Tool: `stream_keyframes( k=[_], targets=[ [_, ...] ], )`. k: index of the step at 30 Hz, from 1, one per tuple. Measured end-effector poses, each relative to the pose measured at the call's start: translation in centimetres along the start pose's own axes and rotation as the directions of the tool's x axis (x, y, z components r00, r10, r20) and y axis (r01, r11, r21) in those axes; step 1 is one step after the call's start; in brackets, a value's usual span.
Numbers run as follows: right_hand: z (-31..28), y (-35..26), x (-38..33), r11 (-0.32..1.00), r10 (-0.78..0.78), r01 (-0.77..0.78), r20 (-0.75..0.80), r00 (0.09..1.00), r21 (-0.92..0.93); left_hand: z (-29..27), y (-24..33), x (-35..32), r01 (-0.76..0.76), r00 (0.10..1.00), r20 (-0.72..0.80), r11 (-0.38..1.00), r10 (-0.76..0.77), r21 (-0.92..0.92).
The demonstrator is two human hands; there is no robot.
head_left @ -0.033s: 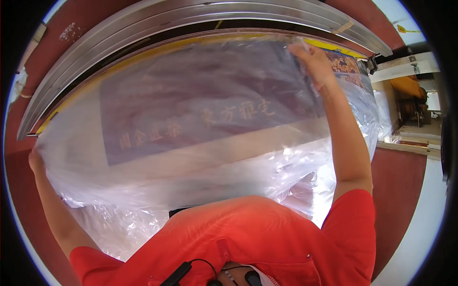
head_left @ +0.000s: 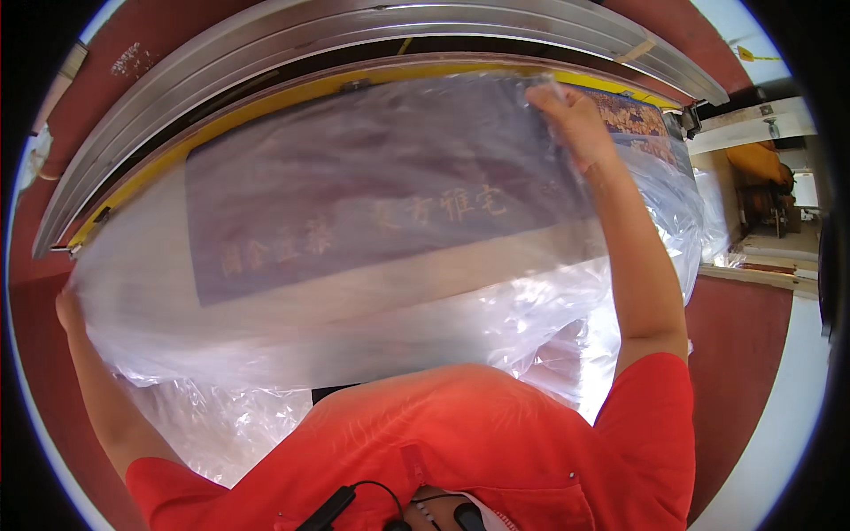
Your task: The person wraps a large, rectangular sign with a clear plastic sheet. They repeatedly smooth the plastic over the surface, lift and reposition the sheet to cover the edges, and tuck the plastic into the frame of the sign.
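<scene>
Beyond the plastic sheet, a metal rail blocks passage.

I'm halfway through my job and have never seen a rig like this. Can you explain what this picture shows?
There is no machine arm: these are a person's bare hands. The view comes from the left of two wide fisheye cameras on the person's head, looking down, so straight edges bend. The red shirt below is the wearer's.

The right hand pinches the far edge of some clear film. The left hand is at the film's left edge; its fingers are hidden, so its grip is unclear. A dark panel with gold lettering shows through the film. Beyond it run a yellow strip and a grey metal rail.
</scene>
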State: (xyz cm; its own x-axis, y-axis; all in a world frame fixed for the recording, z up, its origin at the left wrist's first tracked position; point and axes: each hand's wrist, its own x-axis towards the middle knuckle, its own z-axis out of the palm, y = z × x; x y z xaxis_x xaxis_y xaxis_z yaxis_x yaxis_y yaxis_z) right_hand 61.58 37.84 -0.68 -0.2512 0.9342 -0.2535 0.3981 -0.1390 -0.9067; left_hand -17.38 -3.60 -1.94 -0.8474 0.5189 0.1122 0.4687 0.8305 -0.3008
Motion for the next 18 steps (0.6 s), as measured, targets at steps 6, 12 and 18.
stream_keyframes(
  k=[6,12,18],
  targets=[
    [1.3,0.7,-0.8,0.964,-0.240,0.234,0.029,0.970,0.124,-7.2,21.8,-5.5,-0.638,0.767,-0.184,0.701,0.614,-0.319],
    [1.3,1.4,-0.3,0.913,-0.325,0.308,0.019,0.945,0.269,-23.8,56.8,-30.4,-0.615,0.437,-0.348,-0.007,0.829,-0.789],
    [0.8,1.6,-1.9,0.867,-0.391,0.435,0.209,0.896,-0.245,-20.8,54.6,-32.3,0.144,0.547,-0.152,-0.271,0.824,-0.952]
  ],
)
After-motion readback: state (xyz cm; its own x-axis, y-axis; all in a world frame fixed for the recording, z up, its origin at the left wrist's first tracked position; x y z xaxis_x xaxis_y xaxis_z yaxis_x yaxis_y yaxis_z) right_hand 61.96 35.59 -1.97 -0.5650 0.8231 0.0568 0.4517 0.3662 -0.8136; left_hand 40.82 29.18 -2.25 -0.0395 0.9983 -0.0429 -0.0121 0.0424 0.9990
